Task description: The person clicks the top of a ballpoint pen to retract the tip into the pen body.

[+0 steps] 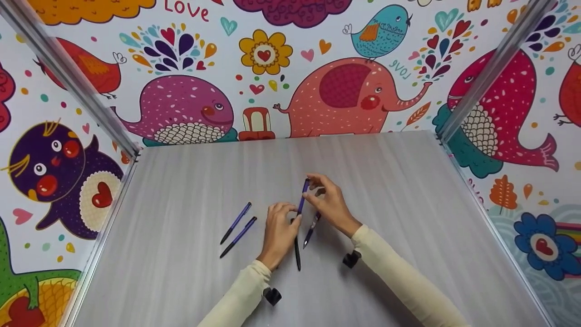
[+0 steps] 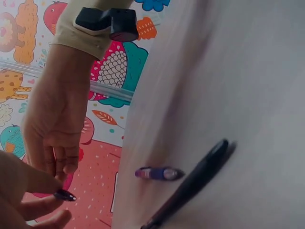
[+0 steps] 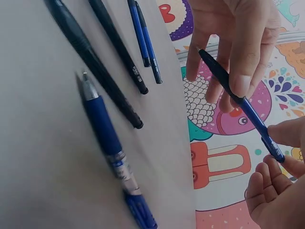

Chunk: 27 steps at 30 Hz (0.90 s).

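Observation:
A blue pen with a black grip is held slantwise above the table between both hands. My left hand pinches it near the grip end; a small point sticks out there in the right wrist view. Thumb and fingers of my right hand hold the clicker end. Beneath the hands lie a black pen and a blue pen with a patterned barrel and silver tip. A second dark pen shows in the right wrist view, hidden by my left hand in the head view.
Two more blue pens with black grips, an upper pen and a lower pen, lie side by side left of my left hand. Cartoon-printed walls with metal corner posts surround the grey wood-grain table.

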Motion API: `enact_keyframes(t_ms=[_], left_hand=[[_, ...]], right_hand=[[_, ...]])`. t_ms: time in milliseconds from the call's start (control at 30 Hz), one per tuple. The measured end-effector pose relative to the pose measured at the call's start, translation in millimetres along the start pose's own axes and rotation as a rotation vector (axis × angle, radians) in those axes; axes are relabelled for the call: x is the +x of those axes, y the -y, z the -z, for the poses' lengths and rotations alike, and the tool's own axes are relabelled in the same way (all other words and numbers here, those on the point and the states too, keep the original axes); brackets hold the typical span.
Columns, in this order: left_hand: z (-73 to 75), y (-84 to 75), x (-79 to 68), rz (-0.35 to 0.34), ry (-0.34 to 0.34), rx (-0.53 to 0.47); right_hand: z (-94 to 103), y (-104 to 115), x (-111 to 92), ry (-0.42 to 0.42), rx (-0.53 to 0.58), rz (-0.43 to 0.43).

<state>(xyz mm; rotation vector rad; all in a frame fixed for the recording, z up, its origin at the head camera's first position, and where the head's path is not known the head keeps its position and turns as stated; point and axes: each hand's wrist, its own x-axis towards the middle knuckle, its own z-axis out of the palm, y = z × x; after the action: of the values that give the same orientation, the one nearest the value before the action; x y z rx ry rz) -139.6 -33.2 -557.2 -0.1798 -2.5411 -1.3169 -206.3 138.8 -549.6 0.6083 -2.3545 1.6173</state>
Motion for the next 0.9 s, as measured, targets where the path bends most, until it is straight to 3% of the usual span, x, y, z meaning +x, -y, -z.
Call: enact_keyframes(t_ms=[233,633,900], left_hand=[[-4.7,-3.6,-3.8,0.063,0.065,-0.130],[-9.1,-8.5,-8.7,0.148,0.136,-0.261],[-11.6,-10.9,-11.4,0.173,0.148,-0.287]], right_hand=[[11.0,-0.5,-11.3,-0.009,0.008,0.003],[25.2,2.5,-22.0,0.037,-0.010,0.014],[33.4,2.7,-26.4,0.089,0.054,0.018]])
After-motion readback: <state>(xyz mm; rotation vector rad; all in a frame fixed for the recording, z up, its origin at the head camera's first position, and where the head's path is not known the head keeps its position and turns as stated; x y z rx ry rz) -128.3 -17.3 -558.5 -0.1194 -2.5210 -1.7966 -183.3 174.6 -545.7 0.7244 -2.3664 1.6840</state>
